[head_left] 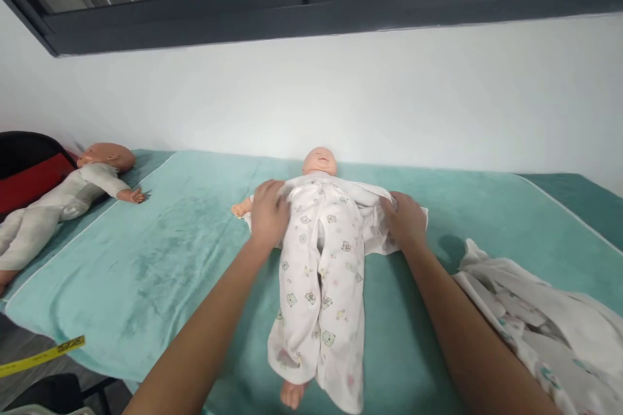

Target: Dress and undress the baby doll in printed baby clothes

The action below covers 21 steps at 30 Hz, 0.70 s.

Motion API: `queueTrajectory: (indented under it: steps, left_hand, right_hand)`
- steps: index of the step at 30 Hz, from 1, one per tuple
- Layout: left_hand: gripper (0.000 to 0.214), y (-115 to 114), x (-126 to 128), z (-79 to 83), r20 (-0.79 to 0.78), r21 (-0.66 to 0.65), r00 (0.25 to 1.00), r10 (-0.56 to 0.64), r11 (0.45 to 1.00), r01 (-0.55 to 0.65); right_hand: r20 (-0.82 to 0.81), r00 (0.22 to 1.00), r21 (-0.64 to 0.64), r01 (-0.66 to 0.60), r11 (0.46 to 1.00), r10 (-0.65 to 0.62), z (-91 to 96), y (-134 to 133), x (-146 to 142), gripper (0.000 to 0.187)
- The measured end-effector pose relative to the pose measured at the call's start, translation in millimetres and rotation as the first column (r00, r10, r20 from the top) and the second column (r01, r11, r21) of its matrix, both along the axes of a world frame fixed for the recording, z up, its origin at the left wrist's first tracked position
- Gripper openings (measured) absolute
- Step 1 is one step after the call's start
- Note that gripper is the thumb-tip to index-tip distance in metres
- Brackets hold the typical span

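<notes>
A baby doll point(320, 161) lies on its back in the middle, its head towards the wall. It wears a white baby romper point(335, 266) printed with small animals, lying over its body and legs. One foot point(293, 394) pokes out of the leg on the left; the other leg end covers its foot. My left hand point(270, 213) is closed over the romper beside the doll's arm, whose small hand point(241, 208) shows to the left. My right hand point(406, 219) grips the romper's cloth at the right sleeve side, thumb on top. The doll's other arm is hidden under the cloth.
A green sheet point(160, 259) covers the table. Another doll point(73, 198) in white clothing lies at the far left by a black and red bag point(34, 175). Crumpled white cloth point(549, 318) lies at right. A white wall point(341, 97) and window frame point(195, 19) stand behind.
</notes>
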<state>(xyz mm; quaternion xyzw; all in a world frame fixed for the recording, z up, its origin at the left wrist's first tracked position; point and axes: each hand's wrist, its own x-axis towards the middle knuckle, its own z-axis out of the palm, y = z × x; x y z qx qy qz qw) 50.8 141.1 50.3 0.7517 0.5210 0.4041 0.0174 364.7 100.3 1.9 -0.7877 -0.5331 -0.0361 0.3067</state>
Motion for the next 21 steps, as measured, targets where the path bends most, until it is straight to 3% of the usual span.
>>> queueTrajectory:
  steps: [2, 4, 6, 7, 10, 15, 21]
  left_hand:
    - [0.037, -3.4, 43.8, 21.5, -0.117, -0.036, 0.973, -0.197, 0.980, 0.195]
    - [0.034, -1.9, 88.3, 39.5, -0.345, -0.171, 0.869, -0.356, 0.934, 0.315]
    - [0.031, 4.3, 126.7, 49.7, -0.590, -0.322, 0.690, -0.419, 0.906, 0.275]
    - [0.029, 8.5, 142.2, 51.5, -0.638, -0.364, 0.640, -0.429, 0.900, 0.241]
    - [0.028, 20.8, 173.1, 47.3, -0.685, -0.423, 0.590, -0.428, 0.893, 0.156]
    - [0.027, 25.8, 182.6, 42.2, -0.711, -0.436, 0.571, -0.411, 0.894, 0.101]
    - [0.026, 17.3, 157.0, 67.7, -0.706, -0.370, 0.589, -0.392, 0.914, 0.165]
  right_hand:
    - [-0.052, 0.999, -0.016, -0.004, 1.000, 0.004, 2.0, 0.0, 1.1, 0.034]
    - [-0.129, 0.992, -0.016, -0.006, 1.000, 0.003, 4.4, -0.6, 2.1, 0.032]
    - [-0.191, 0.982, 0.001, 0.003, 1.000, -0.003, 6.5, -1.4, 3.1, 0.031]
    - [-0.209, 0.978, 0.010, 0.006, 1.000, -0.004, 7.2, -1.9, 3.6, 0.030]
    - [-0.242, 0.970, 0.036, 0.011, 0.999, -0.002, 8.0, -2.9, 5.3, 0.028]
    - [-0.344, 0.939, 0.104, 0.029, 0.994, 0.009, 7.8, -2.9, 6.4, 0.027]
    - [-0.505, 0.863, 0.231, 0.133, 0.964, 0.001, 7.9, -2.8, 7.1, 0.028]
